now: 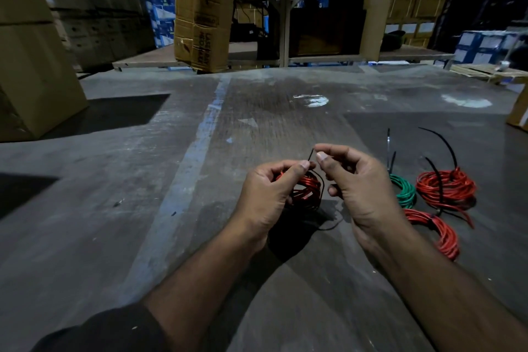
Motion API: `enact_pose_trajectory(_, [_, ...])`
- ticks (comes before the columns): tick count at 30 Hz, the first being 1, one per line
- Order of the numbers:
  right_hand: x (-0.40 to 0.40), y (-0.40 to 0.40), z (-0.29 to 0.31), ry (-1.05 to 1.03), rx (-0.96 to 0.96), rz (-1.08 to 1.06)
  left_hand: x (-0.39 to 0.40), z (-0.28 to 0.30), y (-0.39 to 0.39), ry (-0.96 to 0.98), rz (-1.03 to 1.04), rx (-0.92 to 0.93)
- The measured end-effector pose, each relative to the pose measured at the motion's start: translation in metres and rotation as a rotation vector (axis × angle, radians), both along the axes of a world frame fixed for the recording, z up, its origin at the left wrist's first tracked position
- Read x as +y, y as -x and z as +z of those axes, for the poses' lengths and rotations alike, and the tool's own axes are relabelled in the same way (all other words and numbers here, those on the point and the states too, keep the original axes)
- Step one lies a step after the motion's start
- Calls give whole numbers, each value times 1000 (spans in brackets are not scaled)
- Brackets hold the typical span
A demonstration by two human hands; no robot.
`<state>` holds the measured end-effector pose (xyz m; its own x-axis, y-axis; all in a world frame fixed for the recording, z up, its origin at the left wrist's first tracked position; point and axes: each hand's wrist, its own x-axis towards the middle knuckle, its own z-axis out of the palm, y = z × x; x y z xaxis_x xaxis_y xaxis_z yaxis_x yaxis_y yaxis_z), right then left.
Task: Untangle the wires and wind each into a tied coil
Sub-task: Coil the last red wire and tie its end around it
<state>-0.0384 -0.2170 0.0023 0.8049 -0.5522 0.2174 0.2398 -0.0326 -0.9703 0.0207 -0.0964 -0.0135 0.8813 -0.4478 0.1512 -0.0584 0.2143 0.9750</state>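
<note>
My left hand holds a small red wire coil above the floor, thumb and fingers closed on it. A thin black cable tie loops around that coil, and my right hand pinches its free end just above the coil. On the floor to the right lie a green coil, a larger red coil with a black tie sticking up from it, and another red coil nearer to me.
Loose black cable ties lie beyond the green coil. A dark shape, unclear in the shadow, lies on the concrete floor under my hands. Cardboard boxes stand at the left, shelving and more boxes at the back.
</note>
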Motion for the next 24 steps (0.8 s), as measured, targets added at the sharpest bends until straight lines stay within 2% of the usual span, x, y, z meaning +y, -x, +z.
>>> enact_pose_trajectory(5, [1, -1, 1, 68, -22, -4, -2, -2, -1, -20, -17, -40])
enact_pose_trajectory(9, [-3, -5, -3, 96, -61, -102, 0, 0, -1, -56, -8, -63])
enact_pose_trajectory(11, [-3, -6, -2, -23, -111, -129, 0, 1, 0, -48, -8, -39])
enact_pose_trajectory(14, [-5, -6, 2, -315, -230, -92, 1, 2, -2, -25, 6, 30])
enact_pose_trajectory(19, [-17, -2, 9, -597, -258, -172, 4, 2, -6, -113, 11, 10])
enact_pose_trajectory(22, [-17, -2, 12, -621, -243, -181, 4, 4, -4, -124, 27, -16])
enact_pose_trajectory(24, [-17, -2, 12, -495, -214, -191, 5, 4, -4, -130, 35, -19])
